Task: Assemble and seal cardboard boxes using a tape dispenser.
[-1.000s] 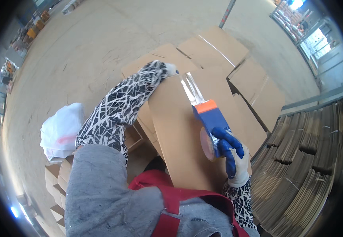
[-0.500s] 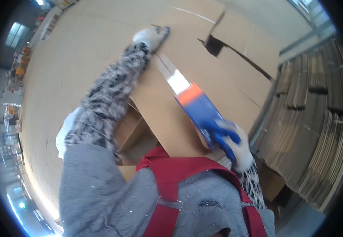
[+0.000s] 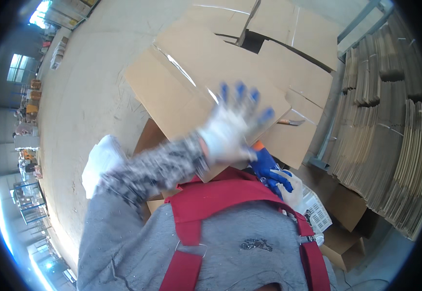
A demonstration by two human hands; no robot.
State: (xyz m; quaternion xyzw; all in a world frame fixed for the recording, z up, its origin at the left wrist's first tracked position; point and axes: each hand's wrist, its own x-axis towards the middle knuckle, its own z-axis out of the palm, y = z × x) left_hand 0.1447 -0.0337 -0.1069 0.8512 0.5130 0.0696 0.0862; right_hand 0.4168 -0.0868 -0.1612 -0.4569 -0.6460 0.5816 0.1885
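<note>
Over the top of a cardboard box (image 3: 196, 43), my left hand (image 3: 232, 126) is open with its fingers spread, in a white glove with blue fingertips, blurred by motion. A strip of clear tape (image 3: 182, 70) shines along the box top and passes beneath that hand. Close to my body on the right, my right hand (image 3: 288, 186), gloved in white and blue, is closed around a blue tape dispenser (image 3: 265, 162). The dispenser's orange front is partly hidden by my left hand. A small hooked knife (image 3: 291, 122) lies on cardboard just right of the box.
More flattened or closed cardboard (image 3: 303, 72) with a dark gap spreads beyond the box. Tall stacks of folded cardboard (image 3: 366, 131) stand on the right. Beside my right hand is a printed white sheet (image 3: 317, 213), with an open carton (image 3: 342, 242) below. Shelves and goods line the far left.
My left hand has come back from the far edge of the box and opened. The dispenser has drawn nearer my body, and the tape stretched between them now lies on the cardboard.
</note>
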